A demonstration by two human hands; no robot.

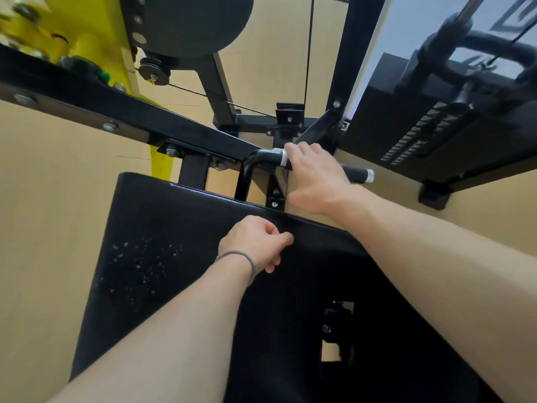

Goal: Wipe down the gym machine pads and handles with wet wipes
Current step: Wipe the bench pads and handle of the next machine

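No wet wipe can be made out in either hand; if one is under the right palm, the hand hides it. The right hand [315, 180] lies over the handle [356, 173], covering its middle, so only the black grip end with its silver ring shows to the right and a silver collar and bent black tube to the left. The fingers reach over the far side of the bar and their tips are out of sight, so I cannot tell whether they wrap round it or rest flat.

The left hand [255, 242] sits at the far edge of the seat pad [162, 228], fingers curled in with thumb against forefinger; whether it pinches anything is too dark to tell. A grey band [242, 257] circles that wrist.

The pad is glossy black, with a patch of pale specks or droplets on its left half. Its near end is cut off by the forearms and the lower frame edge. Beyond it run black frame beams [87, 112], a cable and pulley [154, 71], a round black pad [191, 21] cut off at the top, and a weight stack [406, 135] to the right. The upper left corner, with yellow parts, is blurred.
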